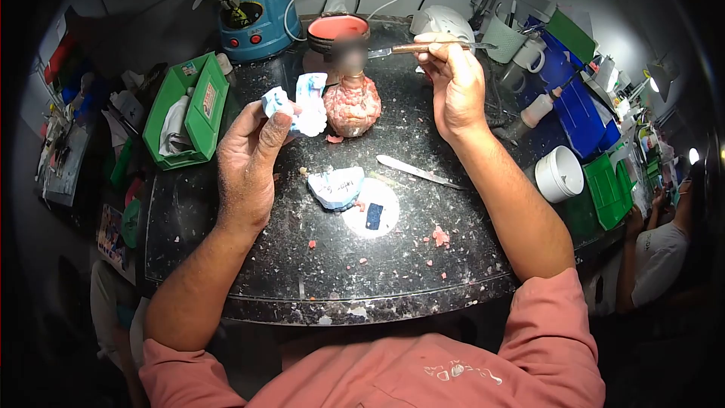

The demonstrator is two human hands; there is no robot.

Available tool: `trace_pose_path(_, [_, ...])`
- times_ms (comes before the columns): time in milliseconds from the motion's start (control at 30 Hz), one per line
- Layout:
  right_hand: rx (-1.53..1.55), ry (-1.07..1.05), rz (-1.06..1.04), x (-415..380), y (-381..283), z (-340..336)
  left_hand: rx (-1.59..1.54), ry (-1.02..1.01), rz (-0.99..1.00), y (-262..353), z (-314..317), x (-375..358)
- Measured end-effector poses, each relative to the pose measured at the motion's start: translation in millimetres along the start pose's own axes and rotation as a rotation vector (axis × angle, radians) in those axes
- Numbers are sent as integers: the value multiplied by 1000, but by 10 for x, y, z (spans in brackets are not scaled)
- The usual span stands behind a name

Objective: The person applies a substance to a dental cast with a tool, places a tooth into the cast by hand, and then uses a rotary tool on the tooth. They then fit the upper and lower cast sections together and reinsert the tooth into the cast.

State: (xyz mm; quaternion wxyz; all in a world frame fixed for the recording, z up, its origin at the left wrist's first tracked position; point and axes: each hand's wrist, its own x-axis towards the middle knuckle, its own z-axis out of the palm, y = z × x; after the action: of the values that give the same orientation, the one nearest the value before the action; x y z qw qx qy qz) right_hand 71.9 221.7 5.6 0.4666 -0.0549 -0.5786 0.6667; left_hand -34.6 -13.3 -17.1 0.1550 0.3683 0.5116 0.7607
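Note:
My left hand (253, 143) is closed around a white and pale blue dental plaster model (308, 109). Between the fingers and thumb of my right hand (455, 87) is a wax knife (423, 47) with a brown handle, held roughly level. Its left tip reaches a blurred patch above a round burner (353, 108) crusted with pink wax; whether it touches anything there is hidden. Below my left hand, a second plaster model (336, 187) with handwriting on it lies on the black table. A flat metal blade tool (418, 171) rests between the two hands.
Pink wax scraps (440, 236) dot the table (264, 272). A red-lined bowl (338, 28) stands behind the burner. A green bin (189, 113) and blue machine (257, 23) are left and back; a white tub (559, 174) and blue bins are right. Another person (657, 257) sits far right.

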Motion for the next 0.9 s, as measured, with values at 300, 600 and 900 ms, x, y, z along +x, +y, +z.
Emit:
trace_pose_path(300, [18, 18, 23, -18, -6, 21, 30, 4, 33, -9, -23, -5])
trace_pose_path(600, [-3, 7, -7, -15, 11, 8, -11, -43, 38, 31, 2, -1])
trace_pose_path(900, [-6, 4, 3, -21, 17, 14, -96, -34, 49, 87, 82, -4])
